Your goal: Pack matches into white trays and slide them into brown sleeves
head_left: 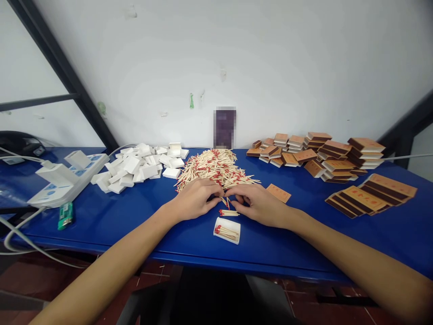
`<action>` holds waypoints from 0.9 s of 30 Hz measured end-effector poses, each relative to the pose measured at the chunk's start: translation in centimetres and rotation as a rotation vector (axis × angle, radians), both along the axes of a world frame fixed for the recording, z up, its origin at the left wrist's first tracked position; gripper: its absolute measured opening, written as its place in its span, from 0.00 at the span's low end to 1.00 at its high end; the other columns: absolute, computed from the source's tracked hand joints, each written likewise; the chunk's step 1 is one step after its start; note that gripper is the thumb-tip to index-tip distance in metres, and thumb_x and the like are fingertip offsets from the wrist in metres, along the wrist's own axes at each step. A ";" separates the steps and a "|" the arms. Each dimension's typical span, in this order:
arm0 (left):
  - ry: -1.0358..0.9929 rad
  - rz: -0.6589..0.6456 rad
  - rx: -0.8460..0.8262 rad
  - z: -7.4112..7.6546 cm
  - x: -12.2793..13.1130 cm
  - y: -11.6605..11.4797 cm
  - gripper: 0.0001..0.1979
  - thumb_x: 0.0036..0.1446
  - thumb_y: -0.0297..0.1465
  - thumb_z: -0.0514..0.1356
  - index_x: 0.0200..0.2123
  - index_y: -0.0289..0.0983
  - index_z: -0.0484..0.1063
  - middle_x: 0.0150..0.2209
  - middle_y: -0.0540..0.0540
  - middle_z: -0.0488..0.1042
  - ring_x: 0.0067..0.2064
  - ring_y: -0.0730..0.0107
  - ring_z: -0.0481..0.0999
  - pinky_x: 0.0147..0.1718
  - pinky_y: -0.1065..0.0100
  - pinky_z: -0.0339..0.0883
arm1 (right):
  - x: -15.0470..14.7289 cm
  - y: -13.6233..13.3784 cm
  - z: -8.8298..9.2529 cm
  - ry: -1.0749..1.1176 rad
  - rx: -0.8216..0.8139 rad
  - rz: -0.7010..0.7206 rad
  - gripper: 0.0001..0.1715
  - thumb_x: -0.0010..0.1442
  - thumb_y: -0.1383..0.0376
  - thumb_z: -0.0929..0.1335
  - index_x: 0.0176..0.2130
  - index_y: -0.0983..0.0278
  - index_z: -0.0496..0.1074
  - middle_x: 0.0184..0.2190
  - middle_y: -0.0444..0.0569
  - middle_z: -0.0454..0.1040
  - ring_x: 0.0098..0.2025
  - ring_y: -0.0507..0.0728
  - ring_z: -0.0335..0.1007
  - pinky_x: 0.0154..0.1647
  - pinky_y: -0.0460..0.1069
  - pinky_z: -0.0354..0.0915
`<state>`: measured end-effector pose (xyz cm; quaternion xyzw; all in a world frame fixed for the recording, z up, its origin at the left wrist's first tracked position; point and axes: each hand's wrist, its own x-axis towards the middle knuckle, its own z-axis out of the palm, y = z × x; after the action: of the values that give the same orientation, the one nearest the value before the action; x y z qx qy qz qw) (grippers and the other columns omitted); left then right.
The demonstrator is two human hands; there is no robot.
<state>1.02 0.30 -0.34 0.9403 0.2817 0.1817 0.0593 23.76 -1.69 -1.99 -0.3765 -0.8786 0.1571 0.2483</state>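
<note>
A big heap of red-tipped matches (216,169) lies on the blue table (135,216). My left hand (194,198) and my right hand (259,203) rest at the heap's near edge, fingers curled and pinching a few matches between them. A small bundle of matches (229,212) lies just below my fingertips. In front of it sits an open white matchbox tray (227,230) with several matches inside. A flat brown matchbox sleeve (278,192) lies beside my right hand.
A pile of empty white trays (140,168) lies at the left. Stacks of brown matchboxes (324,155) and flat sleeves (370,195) stand at the right. A white power strip (66,178), cables and a green lighter (65,215) occupy the far left. A wall stands behind.
</note>
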 end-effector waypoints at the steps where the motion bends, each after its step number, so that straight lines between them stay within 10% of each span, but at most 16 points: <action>1: -0.004 -0.007 -0.008 0.0 0.0 0.0 0.05 0.64 0.28 0.57 0.40 0.37 0.73 0.36 0.48 0.75 0.39 0.67 0.73 0.40 0.66 0.64 | 0.0 0.0 0.0 -0.001 -0.002 0.001 0.10 0.61 0.67 0.67 0.43 0.61 0.76 0.23 0.40 0.64 0.25 0.50 0.59 0.30 0.46 0.55; 27: -0.021 -0.056 -0.069 0.1 0.1 -0.4 0.04 0.61 0.24 0.54 0.34 0.37 0.67 0.32 0.49 0.69 0.36 0.69 0.68 0.37 0.69 0.60 | 0.4 0.2 0.0 0.025 0.043 0.081 0.10 0.65 0.68 0.66 0.44 0.60 0.75 0.39 0.48 0.70 0.36 0.53 0.66 0.37 0.49 0.64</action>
<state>1.10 -0.11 -0.21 0.9432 0.2607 0.1800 0.0999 24.15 -1.49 -2.01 -0.3332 -0.8931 0.1528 0.2609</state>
